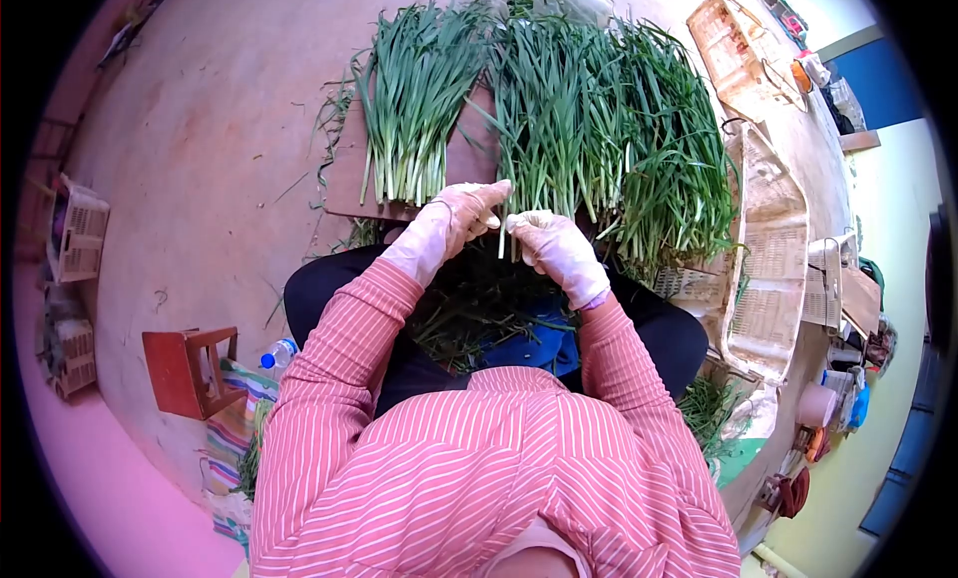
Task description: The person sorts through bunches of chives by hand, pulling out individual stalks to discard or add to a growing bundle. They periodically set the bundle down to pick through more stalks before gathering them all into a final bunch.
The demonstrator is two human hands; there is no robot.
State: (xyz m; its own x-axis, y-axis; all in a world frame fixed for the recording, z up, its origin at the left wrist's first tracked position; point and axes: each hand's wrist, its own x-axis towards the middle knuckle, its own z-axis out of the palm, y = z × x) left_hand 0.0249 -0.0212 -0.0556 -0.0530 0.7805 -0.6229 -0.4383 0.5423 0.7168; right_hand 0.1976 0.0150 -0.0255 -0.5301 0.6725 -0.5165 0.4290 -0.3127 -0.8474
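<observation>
Both hands wear thin whitish gloves and meet at the near edge of a low brown board [354, 164]. My left hand [459, 217] is closed around a thin garlic chive stalk [502, 243] whose pale end hangs below the fingers. My right hand [554, 247] pinches close beside it, at the pale lower end of a stalk. To the left lies a neat bunch of garlic chives [419, 99], white ends toward me. A wider, looser pile of garlic chives [569, 109] spreads beyond and to the right of the hands.
Discarded leaves [459, 318] lie in my lap. At the right stand a long woven basket [773, 249] and another basket [738, 49] farther off. On the left are a small wooden stool [190, 370], a bottle [279, 354] and crates [80, 229] by the wall.
</observation>
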